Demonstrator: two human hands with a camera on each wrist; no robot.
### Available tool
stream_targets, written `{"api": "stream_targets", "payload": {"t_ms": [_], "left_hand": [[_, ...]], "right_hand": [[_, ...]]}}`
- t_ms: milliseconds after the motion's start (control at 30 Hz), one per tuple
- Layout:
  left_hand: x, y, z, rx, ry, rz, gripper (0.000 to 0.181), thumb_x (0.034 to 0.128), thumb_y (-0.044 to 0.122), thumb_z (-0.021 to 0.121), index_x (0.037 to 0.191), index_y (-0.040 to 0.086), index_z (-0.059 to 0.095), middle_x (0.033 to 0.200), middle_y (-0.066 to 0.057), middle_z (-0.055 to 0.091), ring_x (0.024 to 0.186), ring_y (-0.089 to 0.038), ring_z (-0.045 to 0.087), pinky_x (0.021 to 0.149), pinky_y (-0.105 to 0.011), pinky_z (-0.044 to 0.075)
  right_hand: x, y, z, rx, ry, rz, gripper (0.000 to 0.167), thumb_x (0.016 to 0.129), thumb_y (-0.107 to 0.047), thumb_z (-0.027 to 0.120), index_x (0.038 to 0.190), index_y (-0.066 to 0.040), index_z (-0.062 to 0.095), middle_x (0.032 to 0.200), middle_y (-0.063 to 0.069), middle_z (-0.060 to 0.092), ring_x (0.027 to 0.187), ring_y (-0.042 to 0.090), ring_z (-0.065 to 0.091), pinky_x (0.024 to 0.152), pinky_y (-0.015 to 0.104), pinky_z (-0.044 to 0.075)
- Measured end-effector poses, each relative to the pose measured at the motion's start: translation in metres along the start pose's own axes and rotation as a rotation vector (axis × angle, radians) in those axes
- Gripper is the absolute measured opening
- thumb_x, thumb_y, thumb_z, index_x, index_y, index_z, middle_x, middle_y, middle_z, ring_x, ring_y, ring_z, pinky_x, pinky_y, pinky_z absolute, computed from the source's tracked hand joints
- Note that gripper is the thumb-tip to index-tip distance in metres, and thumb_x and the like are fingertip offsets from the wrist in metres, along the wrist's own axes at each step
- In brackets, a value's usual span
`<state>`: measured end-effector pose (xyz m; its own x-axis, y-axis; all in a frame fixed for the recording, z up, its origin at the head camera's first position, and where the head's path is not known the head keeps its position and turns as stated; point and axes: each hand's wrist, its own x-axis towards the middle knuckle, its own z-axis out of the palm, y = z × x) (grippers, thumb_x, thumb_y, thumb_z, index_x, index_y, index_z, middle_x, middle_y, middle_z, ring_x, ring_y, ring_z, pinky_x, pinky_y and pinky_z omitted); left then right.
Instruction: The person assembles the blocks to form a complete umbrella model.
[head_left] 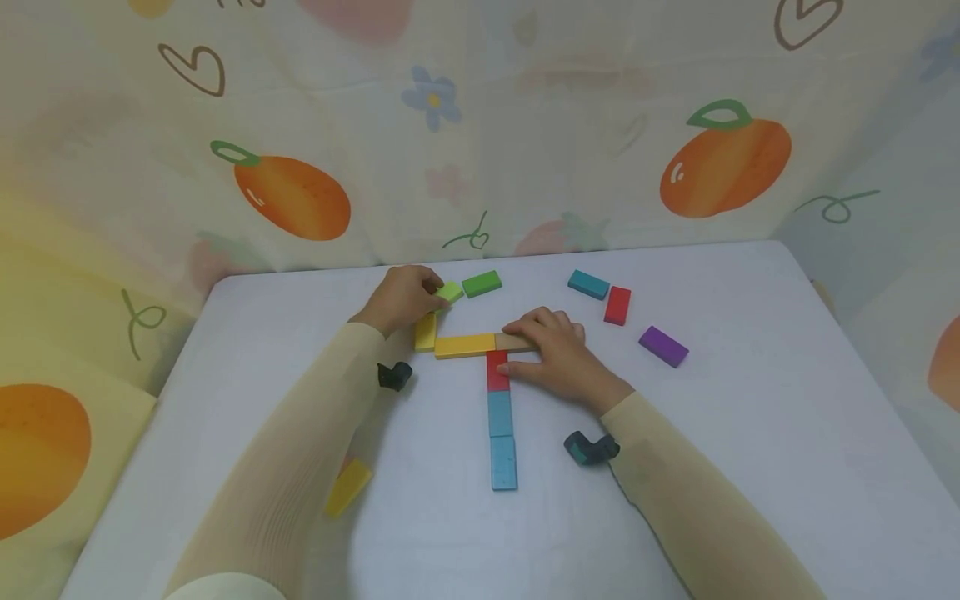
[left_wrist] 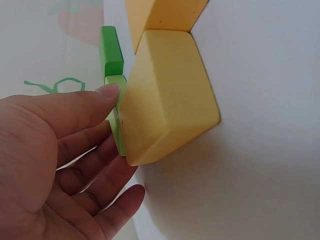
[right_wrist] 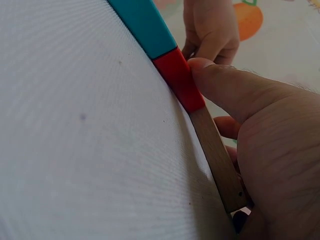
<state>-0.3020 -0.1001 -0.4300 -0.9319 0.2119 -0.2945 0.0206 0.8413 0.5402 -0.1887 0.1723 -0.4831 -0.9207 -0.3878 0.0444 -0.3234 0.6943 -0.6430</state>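
Note:
In the head view, my left hand [head_left: 402,297] pinches a light green block [head_left: 450,292] at the far side of the table. The thumb lies on that block [left_wrist: 116,82] in the left wrist view, partly behind a yellow block [left_wrist: 167,80]. My right hand [head_left: 553,354] curls over a plain wooden block [head_left: 516,342], with its thumb touching a red block [head_left: 497,372]. An orange-yellow block [head_left: 465,346] meets the wooden block end to end. Two blue blocks, one nearer [head_left: 504,463] and one farther [head_left: 500,413], continue the line from the red block.
A green block [head_left: 482,283] lies right of the light green one. Farther right are a teal block [head_left: 588,284], a red block [head_left: 618,306] and a purple block [head_left: 663,346]. Another yellow block [head_left: 348,487] lies by the left forearm. A patterned cloth [head_left: 487,150] hangs behind the white table [head_left: 750,317].

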Motion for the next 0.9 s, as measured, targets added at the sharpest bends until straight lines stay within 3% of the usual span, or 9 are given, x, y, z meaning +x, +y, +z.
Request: {"api": "stream_targets", "payload": {"t_ms": [500, 900], "left_hand": [[-0.0027, -0.0022, -0.001, -0.001, -0.002, -0.008, 0.041, 0.1044, 0.029, 0.078, 0.138, 0.007, 0.072, 0.125, -0.011, 0.068, 0.111, -0.03, 0.06, 0.095, -0.041, 0.056], [-0.0029, -0.0036, -0.0019, -0.018, -0.004, 0.001, 0.039, 0.1022, 0.024, 0.081, 0.136, 0.007, 0.073, 0.125, -0.011, 0.068, 0.112, -0.031, 0.06, 0.097, -0.042, 0.055]], "right_hand": [[0.0001, -0.0013, 0.0001, 0.006, 0.0, 0.004, 0.063, 0.095, -0.045, 0.085, 0.15, -0.02, 0.065, 0.142, 0.003, 0.056, 0.133, 0.025, 0.044, 0.1, 0.051, 0.035], [0.0006, 0.0001, 0.0004, 0.01, 0.002, 0.008, 0.063, 0.095, -0.045, 0.085, 0.15, -0.02, 0.066, 0.142, 0.002, 0.056, 0.133, 0.025, 0.044, 0.099, 0.05, 0.034]]}}
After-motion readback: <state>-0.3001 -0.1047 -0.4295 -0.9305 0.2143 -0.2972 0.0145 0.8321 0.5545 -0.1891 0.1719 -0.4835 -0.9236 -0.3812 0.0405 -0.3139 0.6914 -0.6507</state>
